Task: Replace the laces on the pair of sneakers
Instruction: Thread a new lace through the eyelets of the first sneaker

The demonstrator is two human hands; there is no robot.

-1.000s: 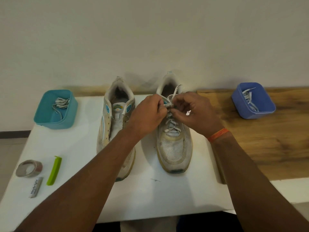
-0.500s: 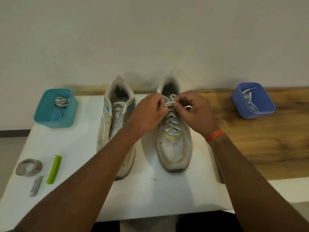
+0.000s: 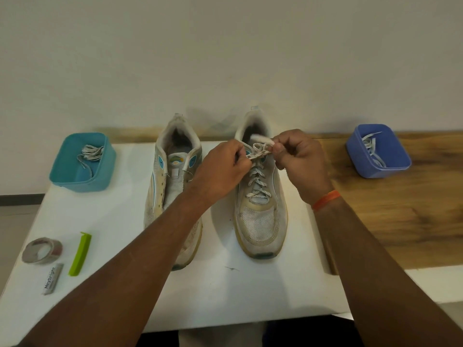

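Both your hands are up at the throat of the right sneaker (image 3: 260, 196), at about one o'clock on the white table (image 3: 120, 221): your left hand (image 3: 220, 171) pinches one end of the speckled lace (image 3: 258, 152), your right hand (image 3: 300, 159) pinches the other, the two held a little apart with a loose loop between them. That lace is threaded all the way down the shoe. Beside it, at twelve o'clock, the left sneaker (image 3: 172, 186) stands unlaced. Over at ten o'clock the teal bin (image 3: 82, 179) holds a bundle of grey laces; at two o'clock, on the wooden top (image 3: 400, 209), the blue bin (image 3: 375, 169) holds pale flat laces. Tape roll (image 3: 41, 250), green clip (image 3: 80, 254) and a small grey packet (image 3: 52, 279) sit at eight o'clock. Compared with half a second ago, your hands have pulled apart and lifted, drawing the lace ends out into that loop, and the shoes and bins have not moved.
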